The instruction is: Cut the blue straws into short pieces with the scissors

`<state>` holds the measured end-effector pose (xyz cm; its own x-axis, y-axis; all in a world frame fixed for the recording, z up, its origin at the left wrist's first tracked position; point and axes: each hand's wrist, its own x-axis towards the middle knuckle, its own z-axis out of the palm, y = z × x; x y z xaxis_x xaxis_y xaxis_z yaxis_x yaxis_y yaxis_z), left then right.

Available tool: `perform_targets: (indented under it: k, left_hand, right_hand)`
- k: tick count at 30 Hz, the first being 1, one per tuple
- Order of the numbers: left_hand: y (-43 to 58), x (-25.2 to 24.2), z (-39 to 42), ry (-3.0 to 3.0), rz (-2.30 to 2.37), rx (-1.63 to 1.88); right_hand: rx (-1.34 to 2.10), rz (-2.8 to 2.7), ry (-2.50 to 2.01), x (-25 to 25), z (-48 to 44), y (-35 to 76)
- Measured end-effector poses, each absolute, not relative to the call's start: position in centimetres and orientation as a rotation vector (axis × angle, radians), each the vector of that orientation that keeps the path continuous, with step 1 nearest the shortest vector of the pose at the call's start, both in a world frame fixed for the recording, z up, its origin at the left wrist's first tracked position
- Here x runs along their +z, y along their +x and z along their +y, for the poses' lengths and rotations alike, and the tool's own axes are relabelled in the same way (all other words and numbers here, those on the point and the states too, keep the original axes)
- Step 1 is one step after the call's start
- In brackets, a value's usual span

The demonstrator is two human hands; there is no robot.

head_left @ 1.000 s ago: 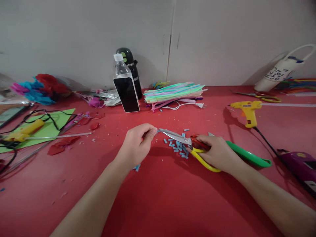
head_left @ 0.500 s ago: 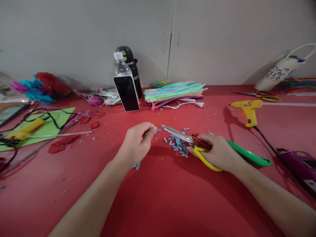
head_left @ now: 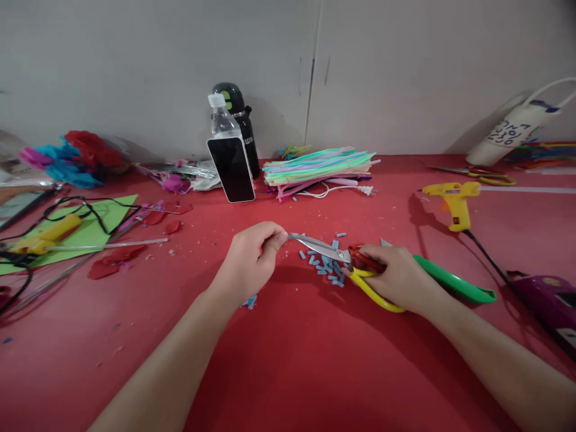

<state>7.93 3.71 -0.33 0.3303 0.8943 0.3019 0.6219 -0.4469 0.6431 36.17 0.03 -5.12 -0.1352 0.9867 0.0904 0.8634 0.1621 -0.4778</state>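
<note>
Nearest on the red bench (head_left: 288, 360), both forearms reach in from the lower edge. The left hand (head_left: 249, 264) has thumb and forefinger pressed together, pinching what seems to be a short blue stub (head_left: 288, 236); it is too small to be sure. The right hand (head_left: 398, 276) is closed through the yellow and red loops of the scissors (head_left: 324, 248). Their blades are nearly closed, and the tips meet the stub just beside the left fingers. Under the blades lies a scatter of blue bits (head_left: 326, 267).

I judge the stub very light and soft, easy to crush or flick away, so a fingertip pinch close behind the blades suits it. The scissors are stiff and sharp, best held by the loops.

A green handle (head_left: 450, 287) lies just behind the right hand. Further right stands a yellow glue gun (head_left: 452, 203). By the wall are a straw bundle (head_left: 317, 168) and a phone (head_left: 231, 170) leaning on a bottle (head_left: 220, 117).
</note>
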Motion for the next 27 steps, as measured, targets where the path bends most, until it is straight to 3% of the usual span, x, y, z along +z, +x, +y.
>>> perform_targets:
  k: [27]
  left_hand:
    - [8.04, -0.33, 3.72, 2.207, 1.351, 0.908]
  right_hand:
    - [0.464, -2.092, -1.742, -5.24, -0.01, 36.34]
